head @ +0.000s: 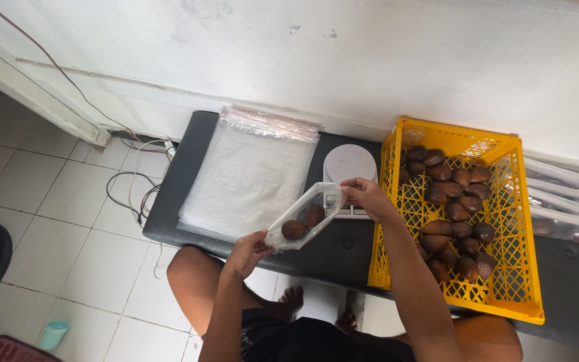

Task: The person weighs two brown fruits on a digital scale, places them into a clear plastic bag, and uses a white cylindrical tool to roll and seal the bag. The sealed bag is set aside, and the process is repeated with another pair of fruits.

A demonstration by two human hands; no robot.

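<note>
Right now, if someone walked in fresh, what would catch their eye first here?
Probably the bright yellow crate on the right end of the black bench, about half full of brown scaly fruit. Next, in the middle, the clear bag held between the left hand and the right hand, with two fruits already inside. Behind it lie a stack of clear bags and a white scale.
</note>
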